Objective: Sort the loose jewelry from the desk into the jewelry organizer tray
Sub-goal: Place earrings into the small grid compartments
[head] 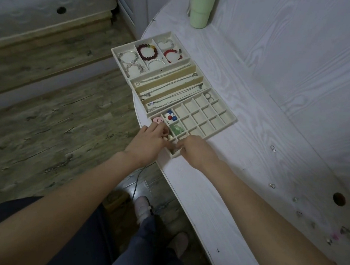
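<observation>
The beige jewelry organizer tray [228, 122] lies on the white desk [257, 119], reaching the desk's left edge. Bracelets [147, 51] fill its far compartments and thin necklaces [170, 86] lie in the long middle slots. The near grid holds a ring [208, 96], a pink piece [157, 120], red, white and blue earrings [170, 115] and a green piece [176, 129]. My left hand [149, 142] and my right hand [193, 150] meet over the tray's nearest corner cells, fingertips bent down into them. What they pinch is hidden. Loose small jewelry pieces [273, 148] lie scattered on the desk to the right.
A green tumbler [201, 5] stands at the desk's far end. A round cable hole [339, 199] sits near more loose pieces [345, 233] at the right edge. The wood floor [51, 130], a cable and my feet are below left of the desk.
</observation>
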A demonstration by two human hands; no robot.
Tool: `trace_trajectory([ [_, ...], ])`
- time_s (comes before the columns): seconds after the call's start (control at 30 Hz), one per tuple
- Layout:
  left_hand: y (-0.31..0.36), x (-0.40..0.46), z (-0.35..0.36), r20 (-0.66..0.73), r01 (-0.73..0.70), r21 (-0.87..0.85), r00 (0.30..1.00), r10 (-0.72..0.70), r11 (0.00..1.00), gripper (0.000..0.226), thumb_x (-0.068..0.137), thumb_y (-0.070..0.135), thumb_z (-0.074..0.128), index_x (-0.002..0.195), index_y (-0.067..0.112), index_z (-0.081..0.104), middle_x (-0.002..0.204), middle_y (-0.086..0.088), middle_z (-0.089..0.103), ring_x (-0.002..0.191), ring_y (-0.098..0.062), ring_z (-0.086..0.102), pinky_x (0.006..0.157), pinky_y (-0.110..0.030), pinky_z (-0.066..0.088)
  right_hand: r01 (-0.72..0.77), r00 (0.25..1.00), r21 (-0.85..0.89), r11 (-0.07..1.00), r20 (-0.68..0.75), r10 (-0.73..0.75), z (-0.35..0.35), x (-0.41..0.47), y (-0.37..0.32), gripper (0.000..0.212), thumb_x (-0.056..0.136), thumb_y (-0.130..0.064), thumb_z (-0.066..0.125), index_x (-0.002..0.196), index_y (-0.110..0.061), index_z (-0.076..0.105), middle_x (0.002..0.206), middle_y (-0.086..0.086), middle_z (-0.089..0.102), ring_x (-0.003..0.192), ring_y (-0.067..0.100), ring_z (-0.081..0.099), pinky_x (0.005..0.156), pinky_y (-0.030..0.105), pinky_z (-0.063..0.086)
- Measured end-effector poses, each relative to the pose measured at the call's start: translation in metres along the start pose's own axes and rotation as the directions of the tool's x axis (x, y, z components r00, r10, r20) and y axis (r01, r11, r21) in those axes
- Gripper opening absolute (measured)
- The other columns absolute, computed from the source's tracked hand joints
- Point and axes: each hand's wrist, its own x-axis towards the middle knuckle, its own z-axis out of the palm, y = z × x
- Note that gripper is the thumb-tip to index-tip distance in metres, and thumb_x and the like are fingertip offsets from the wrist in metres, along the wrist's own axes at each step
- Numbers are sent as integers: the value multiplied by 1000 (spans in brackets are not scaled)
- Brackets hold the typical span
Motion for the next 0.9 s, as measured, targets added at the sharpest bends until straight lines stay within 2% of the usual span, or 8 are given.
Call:
trace_trajectory([
  [0.2,1,2,-2,-9,-40,145,999,42,989,46,92,8,42,134,27,50,138,-9,31,129,-28,27,98,-36,30,-9,999,1,1000,-32,9,-2,1,-3,26,93,-8,48,103,-13,72,99,9,68,85,24,63,77,33,53],
  [0.27,1,1,-3,-11,-35,140,999,37,990,47,92,9,44,134,30,50,138,-9,31,130,-28,26,99,-36,30,-22,999,-5,1000,-42,22,-2,2,-2,26,93,-8,47,101,-11,72,99,10,68,84,25,64,75,32,52],
  [0.37,0,0,-4,2,-38,133,999,39,990,51,91,9,48,135,35,48,137,-9,31,130,-27,25,100,-36,30,-36,999,-2,999,-41,36,0,1,-1,26,94,-10,47,102,-11,72,100,10,69,87,25,64,80,35,54],
  [0.53,2,1,-3,16,-73,163,997,71,984,53,93,8,43,140,34,42,138,-11,31,128,-28,28,99,-37,31,-4,999,-36,999,-44,2,-2,0,-4,29,94,-8,48,109,-18,70,99,8,67,86,23,64,80,35,54],
  [0.67,2,1,-4,12,-51,175,999,50,983,47,94,13,46,137,32,47,138,-11,30,130,-28,27,101,-37,30,-28,1000,-88,996,-16,26,0,2,-7,29,94,-8,48,114,-16,67,104,10,67,88,24,64,77,33,53],
  [0.9,3,1,-5,35,-34,76,999,32,996,53,92,8,47,137,36,46,134,-8,31,128,-26,25,99,-34,30,-20,1000,-79,997,11,21,1,2,-5,31,94,-8,47,117,-17,66,110,10,65,93,25,63,81,34,52],
])
